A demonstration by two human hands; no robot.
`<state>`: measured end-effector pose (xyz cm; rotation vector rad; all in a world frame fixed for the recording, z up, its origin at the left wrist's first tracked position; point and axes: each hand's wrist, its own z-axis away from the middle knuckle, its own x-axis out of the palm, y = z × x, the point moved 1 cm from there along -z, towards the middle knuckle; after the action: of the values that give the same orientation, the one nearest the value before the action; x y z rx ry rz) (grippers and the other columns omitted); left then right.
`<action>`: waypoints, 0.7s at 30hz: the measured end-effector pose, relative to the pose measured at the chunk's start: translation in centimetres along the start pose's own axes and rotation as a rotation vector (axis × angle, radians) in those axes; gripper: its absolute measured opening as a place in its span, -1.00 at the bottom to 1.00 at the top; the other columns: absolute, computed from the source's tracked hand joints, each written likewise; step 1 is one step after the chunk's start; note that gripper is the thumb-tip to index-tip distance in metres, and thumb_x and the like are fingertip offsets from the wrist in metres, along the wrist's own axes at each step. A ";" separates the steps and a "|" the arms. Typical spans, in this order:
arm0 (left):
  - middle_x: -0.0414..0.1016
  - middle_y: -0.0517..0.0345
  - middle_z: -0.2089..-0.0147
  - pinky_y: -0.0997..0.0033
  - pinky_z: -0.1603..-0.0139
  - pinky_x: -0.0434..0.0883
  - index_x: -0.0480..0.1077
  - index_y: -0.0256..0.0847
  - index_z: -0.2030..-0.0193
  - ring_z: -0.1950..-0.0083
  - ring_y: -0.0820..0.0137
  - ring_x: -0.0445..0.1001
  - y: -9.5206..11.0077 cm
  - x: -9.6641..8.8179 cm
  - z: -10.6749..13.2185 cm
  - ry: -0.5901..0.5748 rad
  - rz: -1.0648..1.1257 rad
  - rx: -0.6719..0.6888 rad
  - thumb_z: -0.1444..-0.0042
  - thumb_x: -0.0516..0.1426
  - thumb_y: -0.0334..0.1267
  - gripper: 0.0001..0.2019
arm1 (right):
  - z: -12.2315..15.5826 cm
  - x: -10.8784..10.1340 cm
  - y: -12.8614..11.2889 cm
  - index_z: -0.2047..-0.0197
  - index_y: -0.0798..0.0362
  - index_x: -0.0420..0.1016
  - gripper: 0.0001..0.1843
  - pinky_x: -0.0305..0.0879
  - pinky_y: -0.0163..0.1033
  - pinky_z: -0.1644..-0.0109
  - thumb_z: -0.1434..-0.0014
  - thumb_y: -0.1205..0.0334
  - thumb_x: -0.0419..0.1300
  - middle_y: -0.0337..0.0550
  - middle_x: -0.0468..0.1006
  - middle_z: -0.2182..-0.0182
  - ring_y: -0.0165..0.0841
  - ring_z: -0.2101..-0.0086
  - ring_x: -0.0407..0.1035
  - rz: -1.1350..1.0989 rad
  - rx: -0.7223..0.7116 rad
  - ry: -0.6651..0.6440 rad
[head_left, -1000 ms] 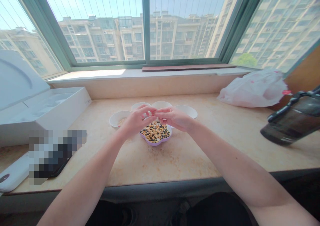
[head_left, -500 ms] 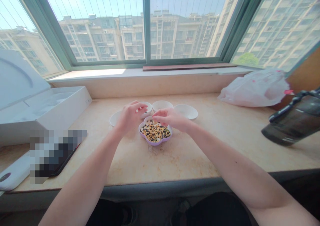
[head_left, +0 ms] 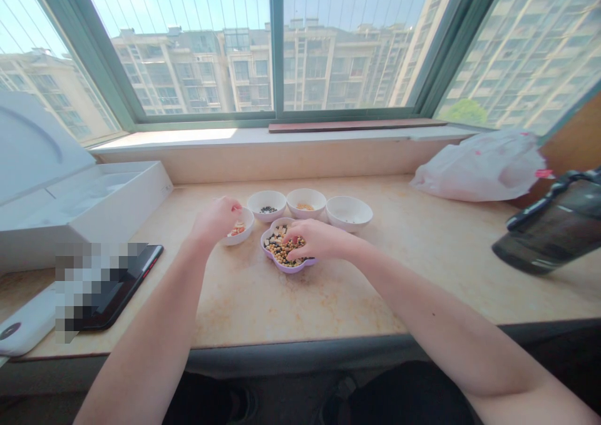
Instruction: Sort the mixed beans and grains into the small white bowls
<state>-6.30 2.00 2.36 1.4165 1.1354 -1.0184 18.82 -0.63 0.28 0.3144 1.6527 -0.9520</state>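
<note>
Left hand (head_left: 216, 220) bunched in a narrow pinch, fingertips over the near white bowl (head_left: 240, 238); whatever it pinches, if anything, is hidden. That bowl holds a small heap of pale and reddish beans (head_left: 237, 228). Right hand (head_left: 319, 240) is curved and partly open, its fingers down among the mixed beans (head_left: 277, 250) in a purple flower-shaped dish (head_left: 287, 269); cannot tell if it has a grip on any. The mix shows black, green and yellow pieces, and the dish sits on the stone-topped table (head_left: 300, 306), just beside the near bowl. Behind it, in a row, are three more white bowls: one with black beans (head_left: 268, 209), the middle one with pale yellow beans (head_left: 305, 206), the right one (head_left: 350, 223) with specks too small to tell. Handling, by judgement: beans are light, hard and slick, likely to roll and slip from the fingers, so best pinched at the fingertips, a few at a time. The dish looks light and would be steadied at its rim. Around the work lie a white box (head_left: 113, 199), a plastic bag (head_left: 479, 168) and a dark jug (head_left: 549, 225).
</note>
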 end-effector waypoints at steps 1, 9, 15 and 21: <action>0.68 0.00 0.17 0.37 0.34 0.30 0.65 -0.17 0.17 0.23 0.25 0.58 -0.1 0.0 0.0 -0.018 -0.004 -0.009 -0.22 0.04 -0.28 -0.69 | -0.2 0.2 0.2 0.25 0.03 0.69 -0.86 0.20 -0.25 0.28 -0.11 0.17 0.39 -0.14 0.62 0.23 -0.30 0.28 0.45 -0.008 -0.019 0.000; 0.68 0.04 0.25 0.42 0.35 0.31 0.66 -0.17 0.25 0.28 0.29 0.57 -0.6 0.5 -0.1 -0.166 -0.069 0.070 -0.16 0.04 -0.36 -0.68 | -0.8 1.5 1.3 0.30 0.06 0.68 -0.89 0.26 -0.27 0.26 -0.19 0.24 0.32 -0.13 0.62 0.26 -0.32 0.29 0.46 -0.089 -0.037 0.018; 0.64 0.06 -0.12 0.43 0.08 0.45 0.58 -0.07 -0.16 -0.04 0.24 0.60 -1.3 1.1 -0.6 -0.131 -0.072 0.006 -0.20 0.00 -0.38 -0.52 | -0.7 1.1 1.1 0.29 0.06 0.67 -0.88 0.27 -0.25 0.24 -0.22 0.22 0.30 -0.13 0.64 0.26 -0.31 0.29 0.47 -0.079 -0.019 0.001; 0.65 -0.05 -0.08 0.33 0.12 0.48 0.60 -0.11 -0.09 -0.03 0.13 0.61 -0.8 0.5 -0.4 0.001 -0.027 -0.080 -0.24 0.02 -0.14 -0.58 | -0.3 0.2 0.4 0.29 0.05 0.66 -0.89 0.30 -0.24 0.18 -0.20 0.33 0.27 -0.15 0.67 0.24 -0.29 0.23 0.51 -0.097 0.035 -0.009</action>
<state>-6.94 2.46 1.76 1.3418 1.1867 -0.9805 18.84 -0.21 -0.12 0.2548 1.6566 -1.0539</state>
